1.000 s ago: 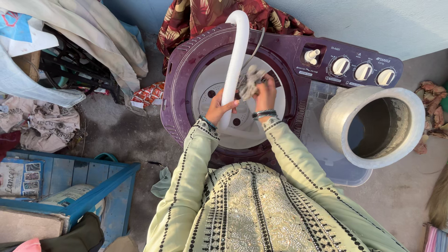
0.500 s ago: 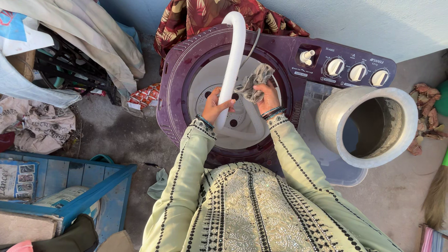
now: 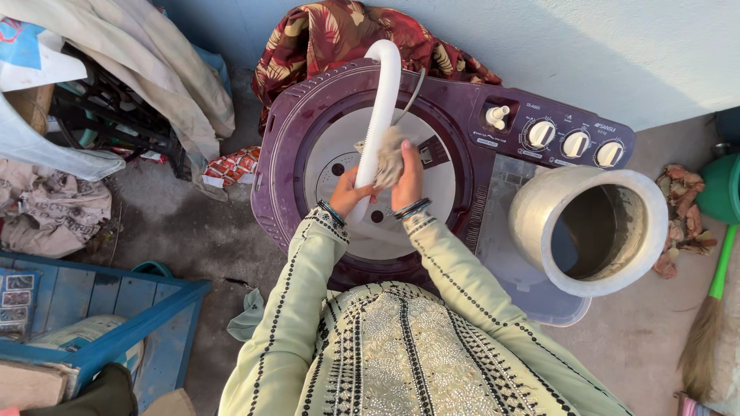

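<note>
I see the white hose [image 3: 379, 115] standing up over the open tub of the purple washing machine [image 3: 293, 154], and my right hand [image 3: 407, 179] presses a grey rag [image 3: 389, 154] flat against it with the fingers close together, while my left hand [image 3: 351, 192] wraps around the hose lower down to hold it steady. I think the wiping is partway, since the rag sits near the middle of the hose and the curved top looks not yet reached, though I cannot tell how clean any part is. A big metal pot [image 3: 590, 231] lies on its side on the machine's right lid, a red patterned cloth [image 3: 347, 35] hangs behind, and a blue crate [image 3: 116, 323] stands well apart on the left
</note>
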